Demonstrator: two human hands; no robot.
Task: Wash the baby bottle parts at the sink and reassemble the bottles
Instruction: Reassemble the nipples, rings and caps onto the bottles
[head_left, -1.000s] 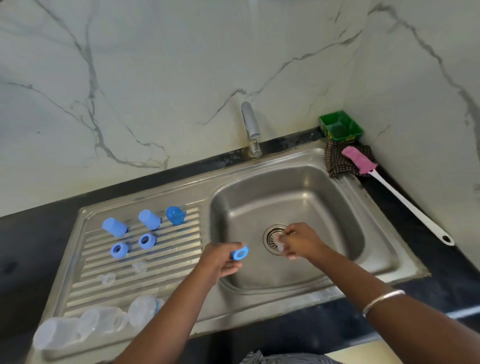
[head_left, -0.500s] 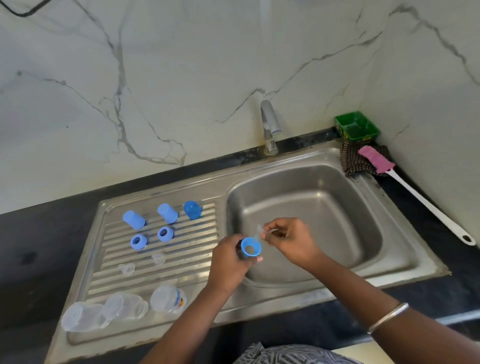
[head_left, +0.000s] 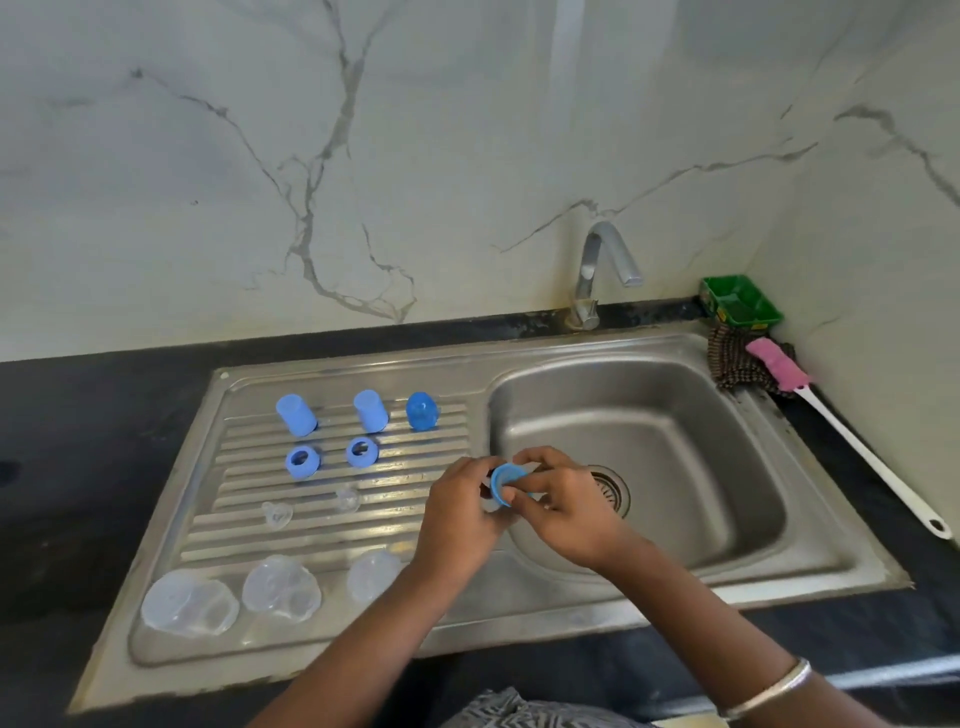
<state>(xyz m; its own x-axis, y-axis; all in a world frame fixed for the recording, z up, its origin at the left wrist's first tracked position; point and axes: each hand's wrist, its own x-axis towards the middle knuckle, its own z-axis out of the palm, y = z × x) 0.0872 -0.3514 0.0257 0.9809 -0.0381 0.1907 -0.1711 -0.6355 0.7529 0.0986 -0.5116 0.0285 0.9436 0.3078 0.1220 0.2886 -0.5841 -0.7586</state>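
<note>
Over the left edge of the sink basin (head_left: 675, 415), both hands meet on one blue screw ring (head_left: 503, 483). My left hand (head_left: 460, 519) grips its left side. My right hand (head_left: 569, 512) pinches its right side with curled fingers, and whatever is under them is hidden. On the drainboard (head_left: 405, 525) stand three blue caps (head_left: 296, 414) (head_left: 370, 410) (head_left: 422, 411), two more blue rings (head_left: 301, 461) (head_left: 362, 451), two clear nipples (head_left: 277, 514) (head_left: 347, 499) and three clear bottles (head_left: 189, 603) (head_left: 280, 587) (head_left: 371, 574).
The tap (head_left: 597, 270) stands behind the basin with no water running, and the drain (head_left: 613, 491) lies just right of my hands. At the back right are a green tray (head_left: 740, 301), a dark scrub cloth (head_left: 730, 369) and a pink brush (head_left: 779, 366) with a long white handle.
My hands were apart, left holding the blue ring, right at the drain with a clear nipple. They have come together and now both hold the ring.
</note>
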